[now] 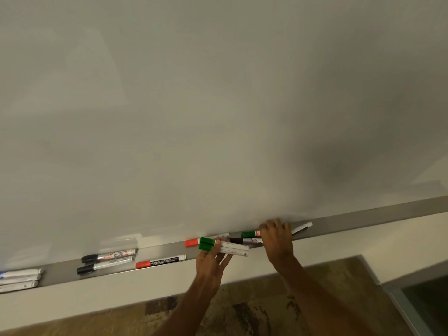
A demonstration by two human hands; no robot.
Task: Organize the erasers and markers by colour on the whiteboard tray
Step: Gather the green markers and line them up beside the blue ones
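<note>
Whiteboard (194,105), grey tray (363,219), mottled brown floor (242,314)

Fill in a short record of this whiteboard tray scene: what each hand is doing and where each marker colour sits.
Left hand: holds two green-capped markers at the tray front edge
Right hand: over the barrel of a third green-capped marker on the tray; grip unclear
Black-capped markers: a pair left of centre, one more beside the right hand
Red-capped markers: two, between the black pair and the hands
Blue-capped markers: far left, partly cut off
Erasers: none visible
</note>
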